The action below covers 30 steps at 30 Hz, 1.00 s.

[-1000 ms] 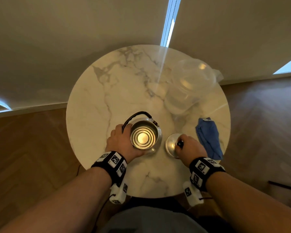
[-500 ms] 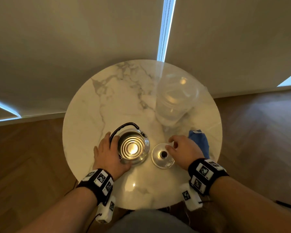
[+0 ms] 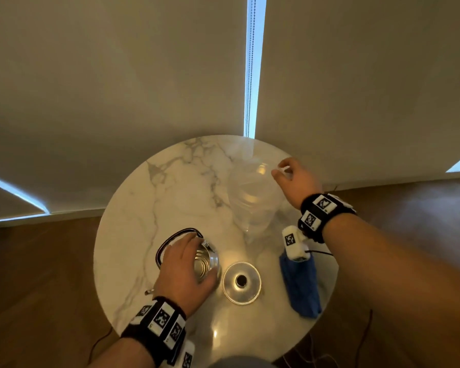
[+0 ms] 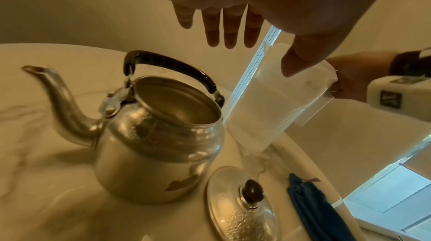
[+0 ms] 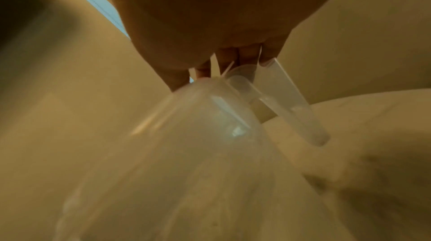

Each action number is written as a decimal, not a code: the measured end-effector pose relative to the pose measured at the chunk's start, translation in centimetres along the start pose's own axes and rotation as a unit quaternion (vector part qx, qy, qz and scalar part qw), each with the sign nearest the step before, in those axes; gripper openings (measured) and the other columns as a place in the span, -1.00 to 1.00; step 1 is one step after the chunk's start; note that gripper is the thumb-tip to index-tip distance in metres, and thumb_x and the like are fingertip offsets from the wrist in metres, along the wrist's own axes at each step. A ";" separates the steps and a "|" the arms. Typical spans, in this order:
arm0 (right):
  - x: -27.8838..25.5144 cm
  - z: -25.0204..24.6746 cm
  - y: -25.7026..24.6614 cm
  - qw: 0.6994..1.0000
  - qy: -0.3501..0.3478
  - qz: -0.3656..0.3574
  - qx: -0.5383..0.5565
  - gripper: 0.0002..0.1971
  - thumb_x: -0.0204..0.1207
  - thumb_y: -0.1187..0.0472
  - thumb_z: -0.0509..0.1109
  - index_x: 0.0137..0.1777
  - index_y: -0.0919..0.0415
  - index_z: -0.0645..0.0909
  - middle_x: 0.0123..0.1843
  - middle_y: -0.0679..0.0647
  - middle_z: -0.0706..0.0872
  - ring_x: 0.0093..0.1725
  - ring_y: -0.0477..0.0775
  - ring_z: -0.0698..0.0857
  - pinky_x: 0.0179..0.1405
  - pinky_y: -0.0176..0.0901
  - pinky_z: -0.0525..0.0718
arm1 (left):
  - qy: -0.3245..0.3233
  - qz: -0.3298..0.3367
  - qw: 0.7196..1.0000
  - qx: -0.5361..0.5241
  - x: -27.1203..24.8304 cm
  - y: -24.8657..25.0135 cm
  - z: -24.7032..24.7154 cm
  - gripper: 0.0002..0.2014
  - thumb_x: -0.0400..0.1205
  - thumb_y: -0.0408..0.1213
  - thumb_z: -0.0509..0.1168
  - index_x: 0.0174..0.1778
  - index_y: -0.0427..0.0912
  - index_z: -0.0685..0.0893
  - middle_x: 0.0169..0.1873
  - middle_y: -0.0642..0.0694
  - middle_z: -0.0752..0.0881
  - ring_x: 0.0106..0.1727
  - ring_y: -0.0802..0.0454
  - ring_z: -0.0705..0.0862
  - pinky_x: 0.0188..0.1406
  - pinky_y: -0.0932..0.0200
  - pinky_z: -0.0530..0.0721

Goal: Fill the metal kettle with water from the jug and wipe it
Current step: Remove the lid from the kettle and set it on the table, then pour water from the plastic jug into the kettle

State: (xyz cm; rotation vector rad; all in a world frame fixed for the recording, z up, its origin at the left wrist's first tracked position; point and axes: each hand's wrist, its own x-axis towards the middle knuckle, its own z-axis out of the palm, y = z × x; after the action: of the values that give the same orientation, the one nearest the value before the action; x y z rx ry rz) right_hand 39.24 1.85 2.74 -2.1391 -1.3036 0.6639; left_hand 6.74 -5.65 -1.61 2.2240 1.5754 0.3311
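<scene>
A: Hidden bits first. Jug (image 3: 252, 197) clear plastic, outline faint vs marble in head view; water level hard to read. Rt wrist view blurred, mostly palm + jug rim and handle (image 5: 291, 101).

B: Noted. Kettle (image 4: 158, 134) partly covered in head view by left hand (image 3: 186, 269); only part of open mouth and black handle (image 3: 170, 236) showing. Spout out of sight there, plain in lt wrist view, pointing away to that picture's left.

A: Left hand state?

B: Fingers (image 4: 229, 29) straight, slightly spread, hovering above kettle in wrist view. Holding nothing. Contact w/ kettle body can't be told from head view.

A: Right hand (image 3: 295, 176)?

B: At jug's far-right rim, up by handle top. Fingers curled round handle top in rt wrist view; how firmly can't be told, too blurred. Jug base on table (image 3: 133, 235).

A: Layout?

B: Kettle near-left on round marble table, upright, lid off. Lid (image 3: 241, 282) just beside it on the right, knob up, flat on table. Jug behind lid, toward far edge. Blue cloth (image 3: 302, 288) folded at near-right edge, under rt forearm; wrist camera covers its top end. Hands well apart.
</scene>
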 end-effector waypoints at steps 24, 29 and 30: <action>-8.9 4.3 4.9 0.923 -0.106 0.163 0.332 -0.35 0.34 -0.48 0.44 -0.38 0.20 0.74 -0.16 0.24 0.84 0.03 0.39 0.77 0.16 0.17 0.69 | -0.068 -0.084 0.979 -0.173 0.5 4.0 1.8 -0.51 0.49 0.10 0.38 0.34 0.32 0.44 0.22 0.27 0.60 0.28 0.30 0.59 0.30 0.16 0.65; -9.6 3.6 2.9 0.924 -0.090 0.121 0.353 -0.38 0.34 -0.43 0.45 -0.39 0.21 0.62 -0.29 0.18 0.72 -0.14 0.27 0.70 0.02 0.06 0.65 | -0.045 -0.068 0.976 -0.203 0.9 4.6 0.4 -0.52 0.49 0.21 0.34 0.33 0.30 0.46 0.16 0.33 0.61 0.21 0.37 0.60 0.26 0.14 0.68; -10.2 3.3 2.7 0.923 -0.092 0.108 0.358 -0.36 0.38 -0.40 0.45 -0.35 0.27 0.64 -0.28 0.18 0.71 -0.15 0.25 0.68 -0.03 0.02 0.63 | -0.040 -0.065 0.974 -0.211 1.0 4.5 0.2 -0.52 0.49 0.24 0.32 0.32 0.30 0.46 0.15 0.32 0.62 0.20 0.36 0.62 0.25 0.13 0.69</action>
State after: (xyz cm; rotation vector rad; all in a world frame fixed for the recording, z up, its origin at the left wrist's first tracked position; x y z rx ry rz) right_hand 34.65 -7.77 -0.19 -1.6354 -0.7306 1.2365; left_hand 11.00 -6.04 0.17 1.7804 1.4409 0.4806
